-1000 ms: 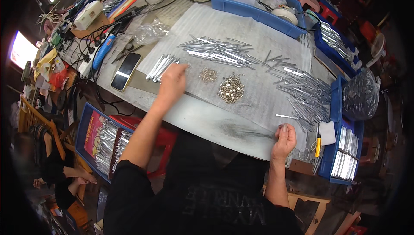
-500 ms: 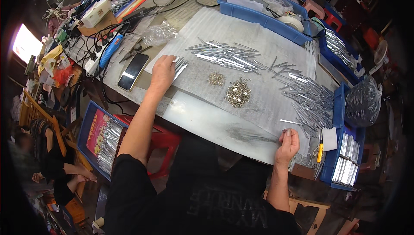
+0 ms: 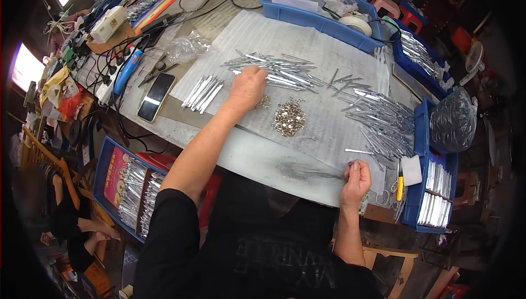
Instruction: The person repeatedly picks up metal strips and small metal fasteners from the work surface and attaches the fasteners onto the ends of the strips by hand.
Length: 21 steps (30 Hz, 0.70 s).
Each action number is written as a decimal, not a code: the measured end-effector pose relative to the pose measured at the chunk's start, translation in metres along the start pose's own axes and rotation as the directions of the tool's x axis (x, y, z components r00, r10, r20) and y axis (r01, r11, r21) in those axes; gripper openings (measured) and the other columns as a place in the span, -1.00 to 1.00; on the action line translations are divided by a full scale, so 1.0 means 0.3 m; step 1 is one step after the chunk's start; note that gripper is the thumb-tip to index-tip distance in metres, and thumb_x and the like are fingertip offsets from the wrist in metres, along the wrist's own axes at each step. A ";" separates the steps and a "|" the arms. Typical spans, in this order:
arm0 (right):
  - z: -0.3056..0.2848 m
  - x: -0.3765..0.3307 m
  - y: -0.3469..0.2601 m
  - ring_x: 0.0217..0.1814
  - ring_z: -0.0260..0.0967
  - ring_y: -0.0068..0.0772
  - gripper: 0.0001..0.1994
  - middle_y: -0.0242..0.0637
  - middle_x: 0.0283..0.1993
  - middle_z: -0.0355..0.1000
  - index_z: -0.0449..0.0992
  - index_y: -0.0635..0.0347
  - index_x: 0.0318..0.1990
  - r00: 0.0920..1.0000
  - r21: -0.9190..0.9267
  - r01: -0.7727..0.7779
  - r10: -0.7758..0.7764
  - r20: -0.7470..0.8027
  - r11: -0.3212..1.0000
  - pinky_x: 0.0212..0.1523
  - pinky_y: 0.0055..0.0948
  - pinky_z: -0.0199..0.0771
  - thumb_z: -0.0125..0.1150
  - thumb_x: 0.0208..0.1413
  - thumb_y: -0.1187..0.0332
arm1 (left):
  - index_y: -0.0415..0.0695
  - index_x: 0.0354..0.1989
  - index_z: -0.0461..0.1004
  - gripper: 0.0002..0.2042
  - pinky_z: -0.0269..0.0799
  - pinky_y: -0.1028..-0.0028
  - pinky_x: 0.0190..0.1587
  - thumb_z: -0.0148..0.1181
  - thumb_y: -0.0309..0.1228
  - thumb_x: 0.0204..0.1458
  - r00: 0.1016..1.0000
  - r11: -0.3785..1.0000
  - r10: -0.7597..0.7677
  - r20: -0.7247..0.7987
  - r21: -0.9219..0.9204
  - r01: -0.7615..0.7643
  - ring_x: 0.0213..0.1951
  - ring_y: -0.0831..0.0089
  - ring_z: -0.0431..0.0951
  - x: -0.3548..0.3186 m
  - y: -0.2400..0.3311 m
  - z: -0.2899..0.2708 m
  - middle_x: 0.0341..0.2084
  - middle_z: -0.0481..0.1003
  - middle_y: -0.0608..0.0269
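My left hand is over the near left edge of a pile of thin silvery metal strips. Its fingers curl down among the strips, and their tips are hidden. Left of it, more strips lie side by side in a neat bunch. Just below the hand is a small heap of tiny brass-coloured pieces, partly covered by it. A bigger heap of small round metal parts sits to the right. Beside the pale board's right end, my right hand is closed, thumb against fingers; anything in it is too small to name.
A large spread of strips covers the right of the table. Blue bins stand at the back and right edge, with a yellow-handled tool nearby. A phone, cables and a plastic bag lie left.
My left hand has left the neat bunch of strips and moved right to the middle pile. The bunch now lies uncovered. My right hand stays closed in nearly the same place.
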State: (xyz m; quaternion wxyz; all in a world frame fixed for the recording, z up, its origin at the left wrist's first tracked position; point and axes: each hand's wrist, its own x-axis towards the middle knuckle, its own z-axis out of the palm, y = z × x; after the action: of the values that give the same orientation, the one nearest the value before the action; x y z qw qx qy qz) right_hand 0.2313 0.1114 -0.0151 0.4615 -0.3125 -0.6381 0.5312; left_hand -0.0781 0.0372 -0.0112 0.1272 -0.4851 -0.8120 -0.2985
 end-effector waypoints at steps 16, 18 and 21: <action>-0.007 0.006 0.008 -0.60 0.06 -0.72 -0.84 -0.45 -0.62 0.21 0.33 0.31 -0.44 0.999 0.020 0.020 -0.021 0.029 1.000 -0.58 -0.72 0.07 -0.08 0.08 0.40 | -0.18 -0.43 0.35 -0.88 0.30 0.27 -0.26 -0.11 -0.51 -0.16 0.971 0.976 0.127 0.202 0.151 -0.159 -0.23 0.22 0.34 0.086 0.040 0.054 -0.39 0.34 0.14; -0.006 0.006 0.006 -0.60 0.06 -0.72 -0.84 -0.45 -0.62 0.21 0.33 0.31 -0.44 1.000 0.017 0.018 -0.018 0.023 1.000 -0.58 -0.72 0.07 -0.08 0.08 0.40 | -0.18 -0.43 0.33 -0.89 0.29 0.27 -0.30 -0.11 -0.53 -0.17 0.966 0.969 0.182 0.182 0.136 -0.208 -0.24 0.23 0.34 0.082 0.041 0.049 -0.40 0.33 0.16; -0.003 0.005 0.004 -0.60 0.07 -0.73 -0.83 -0.46 -0.62 0.21 0.34 0.31 -0.45 1.000 0.008 0.007 -0.007 0.014 1.000 -0.58 -0.72 0.07 -0.07 0.07 0.39 | -0.17 -0.45 0.31 -0.90 0.27 0.27 -0.35 -0.10 -0.55 -0.19 0.964 0.956 0.220 0.150 0.165 -0.244 -0.26 0.24 0.33 0.069 0.046 0.019 -0.41 0.32 0.18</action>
State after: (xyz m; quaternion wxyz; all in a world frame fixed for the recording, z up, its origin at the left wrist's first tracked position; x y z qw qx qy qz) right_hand 0.2315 0.1134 -0.0160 0.4599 -0.3047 -0.6405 0.5342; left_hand -0.0760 0.0603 -0.0003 0.1521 -0.5820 -0.7796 -0.1740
